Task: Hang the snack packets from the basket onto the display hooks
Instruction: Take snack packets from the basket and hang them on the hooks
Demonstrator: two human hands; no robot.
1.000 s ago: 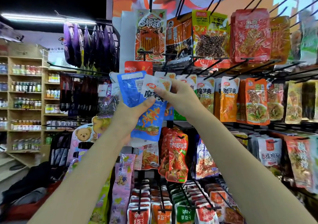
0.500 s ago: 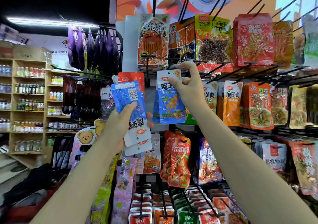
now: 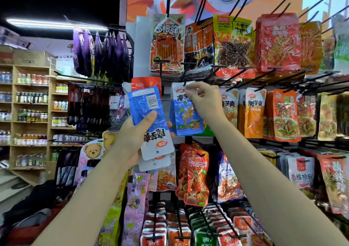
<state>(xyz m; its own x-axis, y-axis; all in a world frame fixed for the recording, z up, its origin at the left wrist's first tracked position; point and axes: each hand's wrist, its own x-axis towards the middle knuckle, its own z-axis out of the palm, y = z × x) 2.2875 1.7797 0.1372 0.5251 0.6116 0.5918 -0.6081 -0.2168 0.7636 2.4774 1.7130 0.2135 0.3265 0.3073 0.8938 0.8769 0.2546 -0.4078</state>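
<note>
Two blue packets (image 3: 151, 125) upside-down, near-vertical

**Both arms raised, left hand gripping, right hand pinching**

Both bare forearms reach up and forward from the lower edge of the view, converging toward the middle. The left hand (image 3: 132, 134) is turned palm inward, thumb laid across the front of a stack of blue packets (image 3: 149, 121), fingers curled behind. The right hand (image 3: 204, 102) sits higher, wrist bent, thumb and forefinger pinched at the top edge of a hanging blue packet (image 3: 186, 113), remaining fingers loosely curled.
</note>
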